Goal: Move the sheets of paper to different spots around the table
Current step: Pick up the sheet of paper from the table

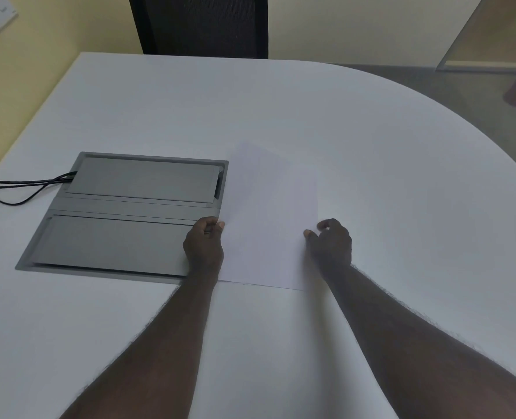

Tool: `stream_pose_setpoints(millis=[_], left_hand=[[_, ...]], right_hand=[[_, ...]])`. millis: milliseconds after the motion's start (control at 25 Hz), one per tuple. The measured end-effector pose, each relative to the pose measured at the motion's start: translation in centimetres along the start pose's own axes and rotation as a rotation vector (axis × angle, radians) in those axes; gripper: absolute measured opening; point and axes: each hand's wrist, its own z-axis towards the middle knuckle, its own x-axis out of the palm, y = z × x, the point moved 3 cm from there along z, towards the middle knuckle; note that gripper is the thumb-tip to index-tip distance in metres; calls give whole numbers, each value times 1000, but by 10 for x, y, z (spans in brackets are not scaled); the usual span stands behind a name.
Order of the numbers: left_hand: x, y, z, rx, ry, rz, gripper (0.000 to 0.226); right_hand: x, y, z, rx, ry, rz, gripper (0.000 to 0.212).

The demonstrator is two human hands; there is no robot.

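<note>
The left hand (203, 246) is at the left edge of a white sheet of paper (268, 225). Its fingers are curled in and the thumb lies on top of the sheet, so it pinches this edge. The right hand (330, 243) is at the right edge of the same sheet. Its fingers are bent and loose, and the thumb tip touches the paper near the edge; I cannot tell if it really grips the sheet or only rests on it. Both forearms are bare and reach forward from the lower part of the view.

The paper lies flat on the white table (401, 176), about in the middle of it, with its near edge toward the person. It is hard to see against the table, and I cannot tell if it is one sheet or several.

Just beside the left edge of the paper, a grey cable box (123, 213) with two flap lids is set into the tabletop. The left hand covers its near right corner. Black cables (15, 184) come out of its far left side and run off the table. Behind the far edge of the table stands a black mesh office chair (202, 24), in front of a pale yellow wall (54, 22).
</note>
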Motion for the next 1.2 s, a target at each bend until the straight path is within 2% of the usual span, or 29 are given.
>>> stream_pose_setpoints(millis=[160,440,680,880,1000,1200], left_hand=[[0,6,2,-31,46,-80,19],[-6,5,0,-81,79,-185,17],[-17,-3,0,-70,96,-221,12],[-31,-19,-8,-41,85,-212,15],[-43,-32,-14,-12,105,-211,13],[-72,-69,-31,31,96,-262,8]], right_hand=[[5,6,3,-21,31,22,46],[7,9,9,27,149,213,48],[1,8,7,40,166,354,30],[-16,22,-7,-8,159,422,29],[-34,36,-19,-78,172,464,42],[-67,59,-46,-164,169,506,29]])
